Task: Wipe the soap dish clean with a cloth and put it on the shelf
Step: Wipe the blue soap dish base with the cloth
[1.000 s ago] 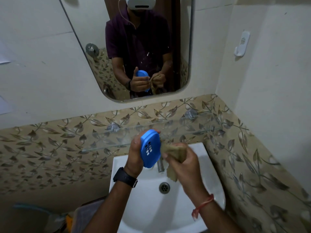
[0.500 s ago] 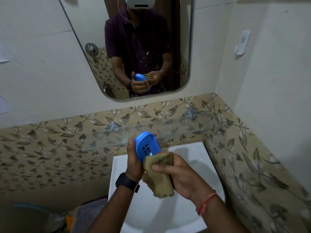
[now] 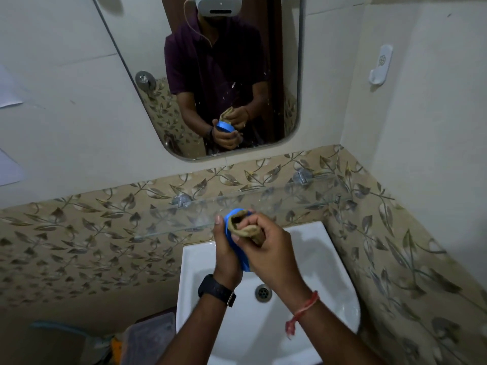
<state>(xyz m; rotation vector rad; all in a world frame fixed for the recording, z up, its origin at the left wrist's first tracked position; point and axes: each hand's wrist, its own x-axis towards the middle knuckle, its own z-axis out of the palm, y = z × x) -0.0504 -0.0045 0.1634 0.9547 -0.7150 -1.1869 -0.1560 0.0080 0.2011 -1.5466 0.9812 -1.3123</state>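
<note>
My left hand (image 3: 226,252) grips a blue oval soap dish (image 3: 233,216) upright over the white sink (image 3: 337,280). My right hand (image 3: 266,248) is closed around a bunched tan cloth (image 3: 246,229) and presses it against the dish's face. Only the dish's top rim and a strip of its lower edge show between the two hands. A clear glass shelf (image 3: 290,198) runs along the leaf-patterned tiles just behind and above the hands, with nothing on it.
A mirror (image 3: 147,48) above the shelf reflects the person and both hands. A white wall hook (image 3: 380,65) sits on the right wall. The sink drain (image 3: 263,292) lies below the hands. A lidded bin and clutter (image 3: 147,341) stand at lower left.
My right hand moved the cloth from beside the dish onto its face, covering the slotted side. The dish has turned so that mostly its edge shows.
</note>
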